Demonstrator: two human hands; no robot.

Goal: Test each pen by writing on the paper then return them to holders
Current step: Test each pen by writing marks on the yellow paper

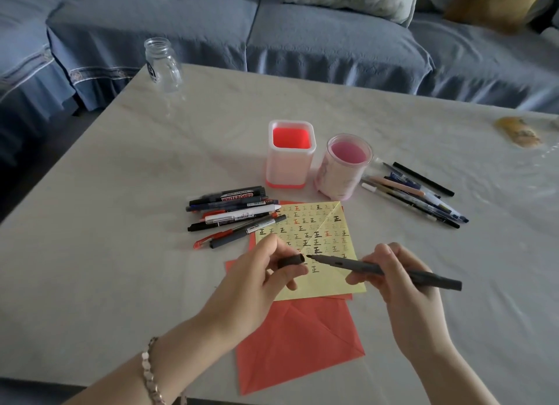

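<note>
The scene is lit softly by dim, bluish daylight. Only weak shadows are cast on the table [121, 193]. The sofa [302, 41] is slightly blurred, and edges are bent near the corners.

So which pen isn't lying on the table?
The dark grey pen in the right hand, its cap in the left hand. The others lie in a left pile by the square holder and a right pile by the round holder.

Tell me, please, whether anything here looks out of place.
Nothing spilled. The square holder and round holder stand empty, pens lie loose in a left pile and right pile, and the yellow paper sits askew on red sheets.
</note>
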